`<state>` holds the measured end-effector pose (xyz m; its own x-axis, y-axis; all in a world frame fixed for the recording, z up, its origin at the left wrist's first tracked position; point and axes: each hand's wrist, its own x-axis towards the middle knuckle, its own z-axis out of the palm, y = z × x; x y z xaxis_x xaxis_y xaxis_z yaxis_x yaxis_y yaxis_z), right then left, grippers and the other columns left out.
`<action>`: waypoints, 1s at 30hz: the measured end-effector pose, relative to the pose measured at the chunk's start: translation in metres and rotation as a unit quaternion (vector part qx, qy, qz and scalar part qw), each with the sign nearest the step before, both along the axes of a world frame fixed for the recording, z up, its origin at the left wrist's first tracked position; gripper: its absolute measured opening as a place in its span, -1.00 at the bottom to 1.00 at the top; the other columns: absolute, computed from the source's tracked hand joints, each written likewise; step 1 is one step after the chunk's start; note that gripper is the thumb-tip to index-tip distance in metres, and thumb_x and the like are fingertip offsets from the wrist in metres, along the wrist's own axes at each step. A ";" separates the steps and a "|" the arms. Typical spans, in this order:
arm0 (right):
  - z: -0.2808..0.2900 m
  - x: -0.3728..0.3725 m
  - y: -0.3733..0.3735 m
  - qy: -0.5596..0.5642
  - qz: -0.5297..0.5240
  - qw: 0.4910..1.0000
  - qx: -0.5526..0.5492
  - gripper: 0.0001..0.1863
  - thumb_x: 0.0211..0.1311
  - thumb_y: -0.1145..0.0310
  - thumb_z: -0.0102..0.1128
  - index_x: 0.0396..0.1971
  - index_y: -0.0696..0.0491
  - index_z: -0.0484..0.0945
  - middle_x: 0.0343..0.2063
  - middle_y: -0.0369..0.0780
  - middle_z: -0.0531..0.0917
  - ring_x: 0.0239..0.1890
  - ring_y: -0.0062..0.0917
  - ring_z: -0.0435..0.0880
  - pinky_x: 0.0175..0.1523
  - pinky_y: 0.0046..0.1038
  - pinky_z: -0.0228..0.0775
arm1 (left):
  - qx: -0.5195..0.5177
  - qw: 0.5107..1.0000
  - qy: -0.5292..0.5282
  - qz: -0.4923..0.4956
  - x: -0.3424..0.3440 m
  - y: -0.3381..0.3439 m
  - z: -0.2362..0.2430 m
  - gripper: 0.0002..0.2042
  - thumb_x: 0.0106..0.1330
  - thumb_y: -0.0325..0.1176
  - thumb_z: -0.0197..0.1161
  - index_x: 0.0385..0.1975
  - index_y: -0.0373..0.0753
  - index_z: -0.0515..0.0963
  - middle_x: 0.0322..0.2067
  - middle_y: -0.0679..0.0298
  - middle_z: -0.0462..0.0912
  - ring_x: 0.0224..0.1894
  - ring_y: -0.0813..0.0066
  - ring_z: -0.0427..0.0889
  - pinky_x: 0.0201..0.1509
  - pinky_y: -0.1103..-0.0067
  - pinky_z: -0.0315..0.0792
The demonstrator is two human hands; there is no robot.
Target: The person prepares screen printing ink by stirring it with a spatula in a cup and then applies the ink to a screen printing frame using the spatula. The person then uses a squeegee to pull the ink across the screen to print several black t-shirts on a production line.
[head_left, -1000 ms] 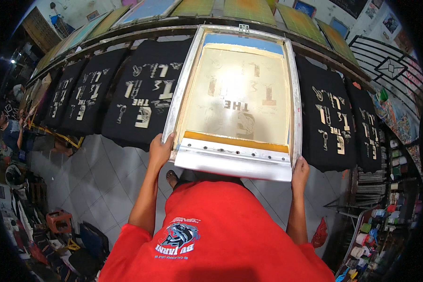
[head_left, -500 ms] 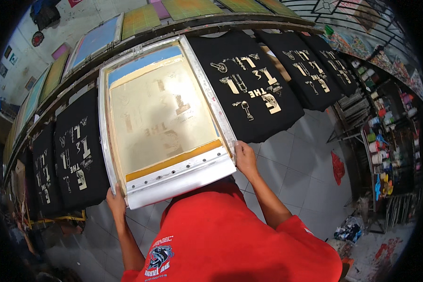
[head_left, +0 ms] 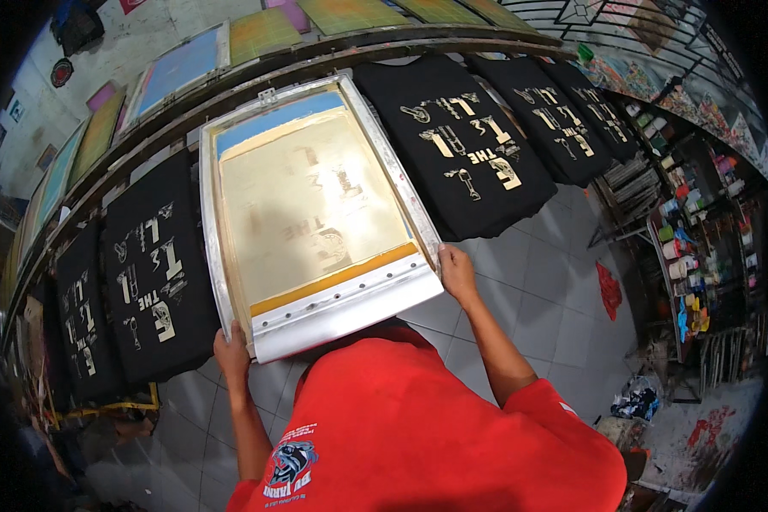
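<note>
"Holding what with the left hand [head_left: 231,354]?"

"Pinching the framed screen [head_left: 316,200] by its left rim, just beside the near left corner; closed in grip, partly hidden underneath."

"And with the right hand [head_left: 456,271]?"

"Pinching the opposite rim, just beside the near right corner; likewise closed in grip."

"Locate the framed screen."

"Find between black printed shirts [head_left: 456,154], reaching from near the far edge of the worktop [head_left: 333,53] toward its near edge. Unable to tell whether resting or raised."

"Identify the silver strip [head_left: 350,312]."

"See across the screen's near end, bearing a row of bolts [head_left: 336,296], beside an amber band [head_left: 337,277]. Note also yellow-green panels [head_left: 260,36] beyond the worktop's far edge."
</note>
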<state>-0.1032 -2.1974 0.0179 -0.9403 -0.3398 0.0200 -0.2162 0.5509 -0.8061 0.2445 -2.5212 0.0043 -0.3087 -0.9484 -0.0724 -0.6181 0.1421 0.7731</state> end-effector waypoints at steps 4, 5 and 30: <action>-0.001 -0.010 -0.005 0.012 0.020 1.000 -0.013 -0.58 0.39 0.15 -0.09 -0.22 0.23 0.60 -0.37 0.11 0.64 -0.25 -0.10 0.67 -0.15 -0.23 0.42 | -0.017 1.000 0.017 -0.008 0.000 -0.006 -0.013 -0.57 0.34 -0.08 0.19 -0.31 -0.46 0.55 -0.43 -0.10 0.64 -0.36 0.05 0.64 -0.22 0.30 0.45; -0.007 -0.014 -0.004 0.025 0.017 0.999 -0.023 -0.57 0.39 0.16 -0.09 -0.24 0.25 0.59 -0.40 0.10 0.64 -0.28 -0.14 0.67 -0.16 -0.24 0.41 | -0.012 0.999 0.032 -0.002 -0.006 -0.003 -0.010 -0.58 0.34 -0.09 0.19 -0.32 -0.45 0.56 -0.44 -0.09 0.63 -0.37 0.06 0.64 -0.23 0.30 0.45; -0.021 -0.030 -0.015 0.019 0.007 0.999 -0.037 -0.50 0.44 0.12 -0.13 -0.39 0.33 0.52 -0.55 -0.03 0.58 -0.44 -0.48 0.51 -0.25 -0.32 0.34 | 0.024 1.000 -0.003 0.011 -0.020 0.000 0.002 -0.61 0.31 -0.11 0.19 -0.33 -0.45 0.55 -0.38 -0.14 0.64 -0.28 -0.08 0.64 -0.17 0.25 0.45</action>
<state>-0.1327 -2.2126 -0.0035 -0.9335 -0.3490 0.0817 -0.2550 0.4864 -0.8357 0.2242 -2.5212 0.0064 -0.2862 -0.9506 -0.1199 -0.6261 0.0908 0.7745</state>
